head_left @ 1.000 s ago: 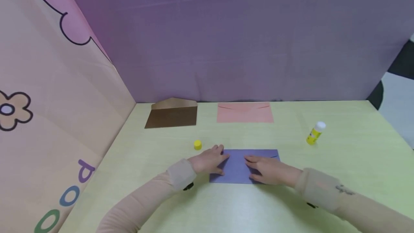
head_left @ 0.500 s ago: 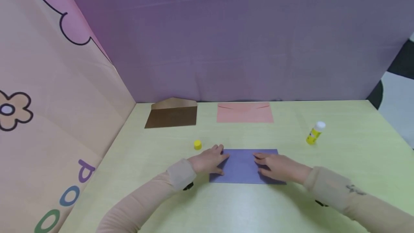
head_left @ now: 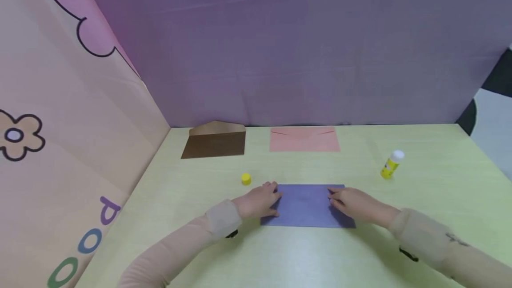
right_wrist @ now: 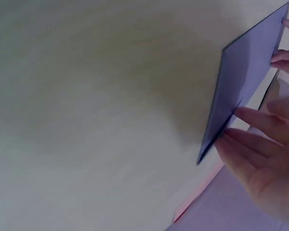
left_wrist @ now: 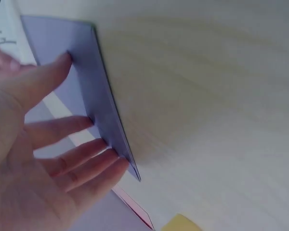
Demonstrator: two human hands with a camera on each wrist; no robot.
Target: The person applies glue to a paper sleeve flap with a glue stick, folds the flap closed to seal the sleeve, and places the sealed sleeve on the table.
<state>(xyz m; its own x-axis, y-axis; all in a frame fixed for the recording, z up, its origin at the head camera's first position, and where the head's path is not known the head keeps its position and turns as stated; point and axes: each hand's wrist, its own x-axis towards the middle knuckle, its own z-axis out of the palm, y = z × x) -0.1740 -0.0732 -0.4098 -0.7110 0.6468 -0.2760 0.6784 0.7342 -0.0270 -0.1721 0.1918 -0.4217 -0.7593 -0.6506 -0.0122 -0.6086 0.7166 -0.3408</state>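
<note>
A purple envelope (head_left: 304, 208) lies flat in front of me on the table. My left hand (head_left: 258, 201) rests on its left end with thumb and fingers spread. In the left wrist view the fingertips (left_wrist: 116, 153) touch the envelope (left_wrist: 100, 82) near its edge. At the far right part of the envelope is my right hand (head_left: 358, 203), its fingers extended. The right wrist view has those fingertips (right_wrist: 238, 111) on the envelope, beside a short dark slit at the flap's edge. Neither hand grips anything.
A yellow cap (head_left: 246, 179) sits just beyond my left hand. The yellow and white glue stick (head_left: 392, 165) stands farther right. Along the back of the table lie a brown envelope (head_left: 214, 145) with its flap up and a pink envelope (head_left: 305, 140). A purple cloth wall (head_left: 296, 57) rises behind.
My right hand has slid rightward over the purple envelope, from near its middle to its right end. The left hand stays at the left end. The head view has shifted slightly.
</note>
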